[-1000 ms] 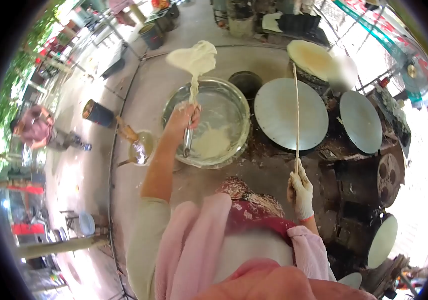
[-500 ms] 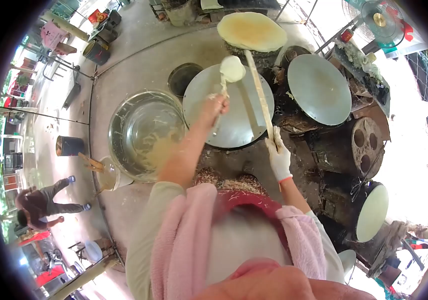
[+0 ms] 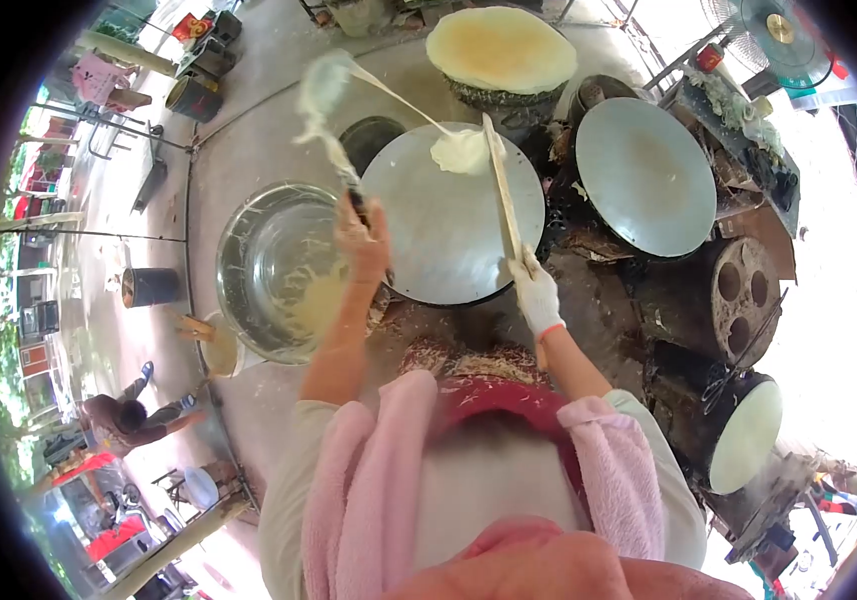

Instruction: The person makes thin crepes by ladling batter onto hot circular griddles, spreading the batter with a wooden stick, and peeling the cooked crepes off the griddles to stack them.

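Stretching dough (image 3: pixel 461 152): a pale, wet patch now lies on the griddle (image 3: pixel 419 225), upper middle of the frame; half a second ago the lump hung from the tool (image 3: pixel 351 186). A thin strand joins patch and tool, so I judge the transfer begun but the dough not yet parted.
Tool: swung since then to the upper left, its head past the griddle's rim; dark handle, whitish head too blurred to give a shape, dough clinging below it.
Left hand (image 3: pixel 362 243): bare; its grip curls fully round the handle.
Right hand (image 3: pixel 539 295): gloved in white fabric; its grip is wrapped about the stick's near end.
Stick (image 3: pixel 505 197): long, narrow, straight, pale; its far end shows beside the dough's right edge, contact impossible to tell.
Griddle: round, grey, smooth, with a dull sheen.
Basin (image 3: pixel 233 275): left of centre, round shiny metal, streaked inside, creamy remains at its lower right.
Flatbread (image 3: pixel 502 47): top of the frame, broad thin disc, golden towards the middle.
Second griddle (image 3: pixel 646 175): upper right, round and grey, faintly browned.
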A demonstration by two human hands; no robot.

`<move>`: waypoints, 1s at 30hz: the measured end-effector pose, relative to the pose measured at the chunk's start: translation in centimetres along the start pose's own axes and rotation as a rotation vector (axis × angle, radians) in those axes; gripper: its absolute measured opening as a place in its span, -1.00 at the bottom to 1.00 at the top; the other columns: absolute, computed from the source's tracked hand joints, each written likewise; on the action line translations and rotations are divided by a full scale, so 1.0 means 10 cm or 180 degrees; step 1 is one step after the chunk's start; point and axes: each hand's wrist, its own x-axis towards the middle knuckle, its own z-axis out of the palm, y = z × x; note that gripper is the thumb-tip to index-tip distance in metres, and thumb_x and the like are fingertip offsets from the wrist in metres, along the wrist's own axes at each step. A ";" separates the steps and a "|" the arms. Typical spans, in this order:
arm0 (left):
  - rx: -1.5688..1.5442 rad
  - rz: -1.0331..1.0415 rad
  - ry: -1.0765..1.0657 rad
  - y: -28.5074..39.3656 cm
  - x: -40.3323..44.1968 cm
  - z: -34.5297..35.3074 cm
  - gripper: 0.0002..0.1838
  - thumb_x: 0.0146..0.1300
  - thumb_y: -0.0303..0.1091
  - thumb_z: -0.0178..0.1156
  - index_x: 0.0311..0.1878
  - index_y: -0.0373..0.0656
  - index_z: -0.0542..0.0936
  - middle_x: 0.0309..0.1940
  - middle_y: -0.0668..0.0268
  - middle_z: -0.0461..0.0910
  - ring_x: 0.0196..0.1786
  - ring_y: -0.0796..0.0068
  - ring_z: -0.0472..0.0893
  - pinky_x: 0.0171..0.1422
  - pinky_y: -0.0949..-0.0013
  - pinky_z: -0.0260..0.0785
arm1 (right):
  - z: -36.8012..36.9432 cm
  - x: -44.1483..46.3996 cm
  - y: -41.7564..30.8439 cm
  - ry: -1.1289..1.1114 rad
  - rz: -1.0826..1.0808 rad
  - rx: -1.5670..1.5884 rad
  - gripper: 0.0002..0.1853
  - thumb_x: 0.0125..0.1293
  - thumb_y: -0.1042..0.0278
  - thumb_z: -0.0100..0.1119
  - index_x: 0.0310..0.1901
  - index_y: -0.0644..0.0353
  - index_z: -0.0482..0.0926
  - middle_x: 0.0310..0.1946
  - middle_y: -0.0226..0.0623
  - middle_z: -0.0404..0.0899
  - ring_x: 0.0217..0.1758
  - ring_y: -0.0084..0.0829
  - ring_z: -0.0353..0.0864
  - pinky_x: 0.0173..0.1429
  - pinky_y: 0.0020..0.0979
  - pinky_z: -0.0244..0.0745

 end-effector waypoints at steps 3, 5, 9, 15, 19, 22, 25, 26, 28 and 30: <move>-0.1398 -0.1063 -0.0470 0.30 0.29 -0.43 -0.72 0.38 -0.27 0.12 0.02 -0.26 0.47 -0.40 0.24 0.51 -0.49 0.49 0.48 -0.43 0.38 0.38 | 0.13 -0.05 -0.51 -0.0209 0.0375 -0.0047 -0.44 0.39 0.03 0.06 0.38 -0.02 0.37 -0.13 0.06 0.66 -0.04 -0.07 0.69 -0.02 -0.23 0.54; -0.1193 -0.1404 -0.1106 0.34 0.29 -0.66 -0.77 0.38 -0.30 0.12 -0.02 -0.24 0.47 -0.46 0.28 0.49 -0.52 0.54 0.47 -0.51 0.40 0.31 | 0.03 -0.04 -0.57 0.0066 -0.0148 -0.1281 -0.46 0.40 0.04 0.05 0.37 -0.02 0.38 -0.15 0.07 0.67 -0.09 -0.05 0.69 -0.03 -0.19 0.55; -0.0552 -0.0956 -0.1606 0.09 -0.09 -0.90 -0.83 0.37 -0.36 0.09 -0.06 -0.23 0.48 -0.55 0.31 0.47 -0.52 0.54 0.47 -0.52 0.37 0.29 | -0.05 0.25 0.19 0.0658 -0.0640 -0.0286 -0.49 0.37 0.06 0.14 0.26 0.13 0.50 -0.28 -0.12 0.72 -0.30 -0.31 0.71 -0.21 -0.35 0.54; -0.0499 -0.1127 -0.2000 -0.71 -0.70 -1.04 -0.76 0.33 -0.34 0.11 -0.01 -0.24 0.57 -0.24 0.04 0.58 -0.42 0.01 0.56 -0.33 0.15 0.40 | 0.13 0.04 -0.51 -0.0135 -0.0371 -0.0722 -0.43 0.34 0.13 0.24 0.34 0.11 0.43 -0.23 -0.34 0.71 -0.29 -0.63 0.61 -0.14 -0.53 0.52; -0.0693 -0.1173 -0.2152 -0.84 -0.78 -1.23 -0.63 0.26 -0.48 0.08 0.15 -0.25 0.55 0.05 -0.10 0.50 -0.20 -0.07 0.54 -0.28 0.09 0.41 | -0.32 0.28 -0.36 0.0074 -0.0750 -0.0633 -0.44 0.37 0.17 0.22 0.37 0.09 0.41 -0.18 -0.29 0.70 -0.18 -0.60 0.60 -0.07 -0.56 0.48; 0.0544 0.0504 -0.1203 -0.60 -0.72 -1.23 -0.60 0.23 -0.51 0.10 0.16 -0.26 0.52 -0.02 -0.09 0.52 -0.31 0.04 0.54 -0.34 0.13 0.40 | -0.15 0.14 -0.77 -0.1041 0.0601 0.0075 -0.47 0.38 0.13 0.21 0.35 0.03 0.45 -0.51 -0.51 0.50 -0.67 -0.69 0.33 -0.59 -0.59 0.27; 0.0760 0.0228 -0.1552 -0.67 -0.90 -1.31 -0.65 0.26 -0.51 0.11 0.13 -0.28 0.48 -0.25 0.02 0.54 -0.54 0.25 0.49 -0.49 0.25 0.34 | -0.02 0.50 -0.33 -0.1295 -0.0272 0.0075 -0.55 0.34 0.23 0.25 0.23 0.13 0.55 -0.44 -0.56 0.54 -0.51 -0.79 0.40 -0.48 -0.66 0.28; 0.0264 -0.0505 -0.1655 -0.55 -0.94 -1.38 -0.69 0.29 -0.49 0.10 0.10 -0.28 0.46 -0.34 0.08 0.52 -0.60 0.32 0.46 -0.54 0.29 0.30 | -0.18 0.57 -0.34 -0.1241 -0.0609 0.0018 -0.56 0.35 0.27 0.24 0.24 0.16 0.54 -0.38 -0.54 0.57 -0.42 -0.77 0.45 -0.36 -0.65 0.35; -0.0857 -0.1995 -0.1254 -0.06 -0.85 -1.52 -0.77 0.35 -0.45 0.07 0.04 -0.27 0.43 -0.51 0.20 0.46 -0.70 0.44 0.38 -0.64 0.37 0.20 | -0.58 0.61 -0.62 -0.1167 -0.0864 0.0131 -0.57 0.37 0.34 0.21 0.25 0.23 0.53 -0.23 -0.48 0.63 -0.21 -0.73 0.54 -0.09 -0.62 0.47; -0.1481 -0.2787 -0.0762 0.26 -0.80 -1.48 -0.84 0.40 -0.41 0.03 -0.03 -0.26 0.41 -0.64 0.29 0.39 -0.76 0.51 0.33 -0.70 0.41 0.13 | -0.82 1.03 -0.46 -0.1032 -0.0677 0.0288 -0.58 0.37 0.35 0.20 0.24 0.24 0.53 -0.15 -0.48 0.62 -0.20 -0.74 0.49 -0.12 -0.65 0.42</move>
